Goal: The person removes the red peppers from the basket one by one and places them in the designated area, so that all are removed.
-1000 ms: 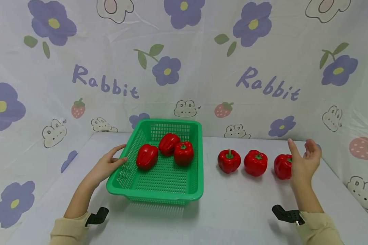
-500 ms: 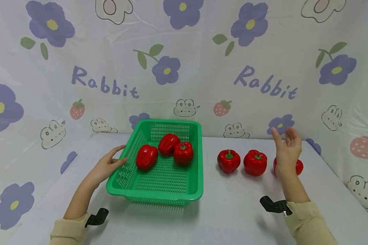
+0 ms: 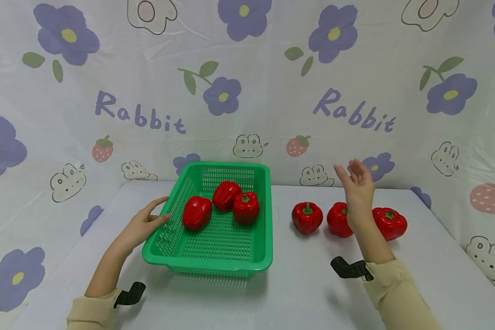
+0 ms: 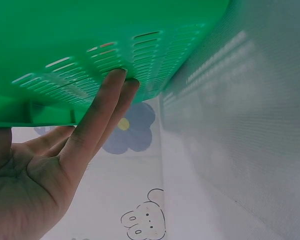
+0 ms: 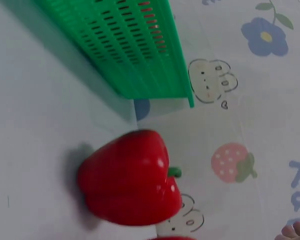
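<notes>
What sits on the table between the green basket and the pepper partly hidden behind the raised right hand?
One red pepper, upright, between the green basket and the middle pepper behind the right hand; seen in the head view.

The green basket [image 3: 214,256] in the middle of the head view looks like hard plastic. Its walls and floor are full of small slots, and its rim is smooth with a soft shine. The red peppers [image 3: 307,217] to its right are very smooth and glossy, with bright spots of light on their skin, like plastic toys. The table [image 3: 305,293] along the bottom is covered by a pale, matt sheet. The backdrop [image 3: 272,91] across the top is thin printed cloth with creases. The sleeves [image 3: 389,279] low in the frame are soft beige cloth.
</notes>
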`<act>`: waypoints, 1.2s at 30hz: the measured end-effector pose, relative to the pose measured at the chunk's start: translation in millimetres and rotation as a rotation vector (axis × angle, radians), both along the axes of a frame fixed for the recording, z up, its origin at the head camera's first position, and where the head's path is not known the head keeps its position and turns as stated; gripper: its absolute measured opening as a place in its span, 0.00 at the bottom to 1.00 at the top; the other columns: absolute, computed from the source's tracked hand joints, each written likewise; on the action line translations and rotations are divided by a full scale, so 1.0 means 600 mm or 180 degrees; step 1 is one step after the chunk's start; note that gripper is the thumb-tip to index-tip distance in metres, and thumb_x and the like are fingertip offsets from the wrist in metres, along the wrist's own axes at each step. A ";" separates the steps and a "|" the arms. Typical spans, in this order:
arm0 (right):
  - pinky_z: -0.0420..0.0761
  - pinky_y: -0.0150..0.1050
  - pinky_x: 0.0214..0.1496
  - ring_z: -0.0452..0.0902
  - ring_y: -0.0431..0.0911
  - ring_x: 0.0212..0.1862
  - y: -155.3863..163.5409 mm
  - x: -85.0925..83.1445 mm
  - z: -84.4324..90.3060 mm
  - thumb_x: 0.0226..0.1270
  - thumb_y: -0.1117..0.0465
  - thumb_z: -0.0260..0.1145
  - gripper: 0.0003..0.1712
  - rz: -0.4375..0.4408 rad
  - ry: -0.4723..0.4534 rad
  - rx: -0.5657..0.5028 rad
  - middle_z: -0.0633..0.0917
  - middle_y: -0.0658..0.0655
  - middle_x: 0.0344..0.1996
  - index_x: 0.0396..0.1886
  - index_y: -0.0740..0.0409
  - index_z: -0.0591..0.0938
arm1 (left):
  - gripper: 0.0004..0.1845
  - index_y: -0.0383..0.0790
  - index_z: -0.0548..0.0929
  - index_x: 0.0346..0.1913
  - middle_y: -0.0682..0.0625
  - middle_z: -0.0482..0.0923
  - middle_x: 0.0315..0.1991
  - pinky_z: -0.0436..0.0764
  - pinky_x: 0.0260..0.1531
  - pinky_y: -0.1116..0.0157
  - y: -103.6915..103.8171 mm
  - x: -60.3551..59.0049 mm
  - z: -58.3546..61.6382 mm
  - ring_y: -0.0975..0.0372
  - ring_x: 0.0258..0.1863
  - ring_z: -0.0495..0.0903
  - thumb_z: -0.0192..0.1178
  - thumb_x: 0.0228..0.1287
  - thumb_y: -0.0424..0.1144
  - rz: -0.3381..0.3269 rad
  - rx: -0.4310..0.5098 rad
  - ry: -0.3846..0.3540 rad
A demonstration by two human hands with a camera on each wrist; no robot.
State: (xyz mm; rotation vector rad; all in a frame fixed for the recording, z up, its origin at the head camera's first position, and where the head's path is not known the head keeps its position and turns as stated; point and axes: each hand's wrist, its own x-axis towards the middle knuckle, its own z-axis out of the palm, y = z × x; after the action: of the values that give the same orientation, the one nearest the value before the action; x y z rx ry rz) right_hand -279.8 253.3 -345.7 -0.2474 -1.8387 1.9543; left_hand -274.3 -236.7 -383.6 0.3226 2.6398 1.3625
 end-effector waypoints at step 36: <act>0.50 0.49 0.80 0.50 0.50 0.78 -0.191 -0.045 0.028 0.65 0.43 0.65 0.51 0.1410 -0.0851 0.0157 0.58 0.57 0.77 0.78 0.56 0.51 | 0.35 0.43 0.51 0.77 0.26 0.78 0.53 0.84 0.34 0.63 -0.001 -0.001 -0.002 0.58 0.35 0.86 0.52 0.74 0.46 0.0029 0.0031 -0.0014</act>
State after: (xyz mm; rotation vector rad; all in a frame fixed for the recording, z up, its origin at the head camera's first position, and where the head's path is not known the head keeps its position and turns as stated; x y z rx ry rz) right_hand -307.0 138.6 -329.1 -0.0926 -2.2663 2.2496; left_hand -274.7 -237.5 -384.8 0.3088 2.6351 1.3776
